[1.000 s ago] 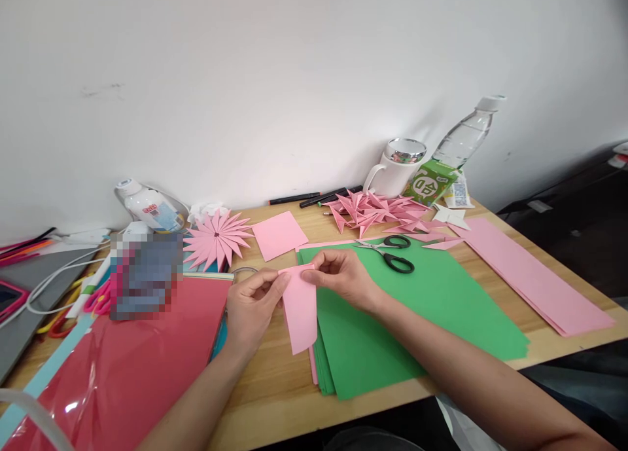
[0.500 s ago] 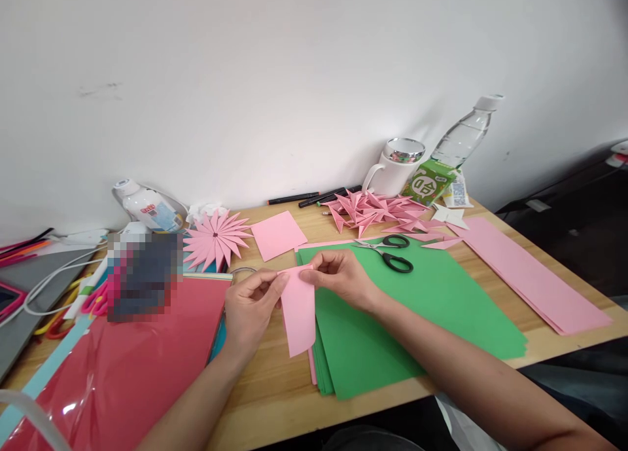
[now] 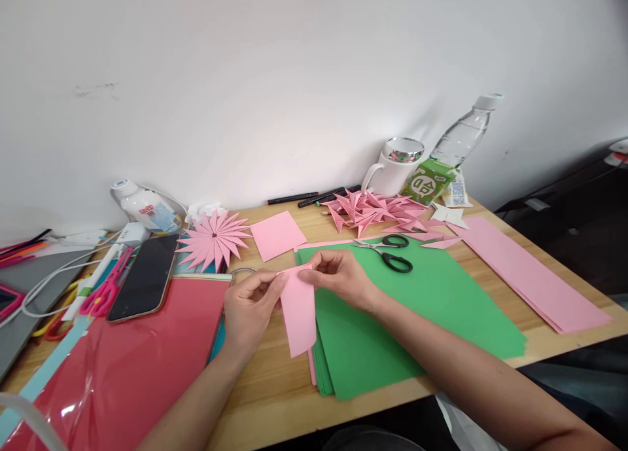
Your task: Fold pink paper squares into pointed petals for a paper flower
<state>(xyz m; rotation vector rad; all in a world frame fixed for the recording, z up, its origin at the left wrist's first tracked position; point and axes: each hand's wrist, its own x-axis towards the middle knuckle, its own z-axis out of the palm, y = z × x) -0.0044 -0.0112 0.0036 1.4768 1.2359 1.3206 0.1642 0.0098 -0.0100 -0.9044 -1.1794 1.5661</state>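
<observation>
Both hands hold one pink paper piece (image 3: 299, 313) above the wooden table (image 3: 275, 392). My left hand (image 3: 250, 310) pinches its upper left corner. My right hand (image 3: 338, 277) pinches the top edge from the right. The paper hangs down, folded lengthwise, over the left edge of a stack of green sheets (image 3: 417, 307). Black-handled scissors (image 3: 390, 253) lie on the green stack just beyond my right hand.
A finished pink paper flower (image 3: 213, 240), a pink square (image 3: 277, 235) and a heap of folded pink points (image 3: 377, 212) lie further back. Red sheets (image 3: 122, 372) with a phone (image 3: 144, 275) are left, pink strips (image 3: 530, 274) right. Mug (image 3: 395, 166), carton and bottle (image 3: 461, 137) stand by the wall.
The hands and the pink paper have stayed nearly still. Only the view has shifted slightly.
</observation>
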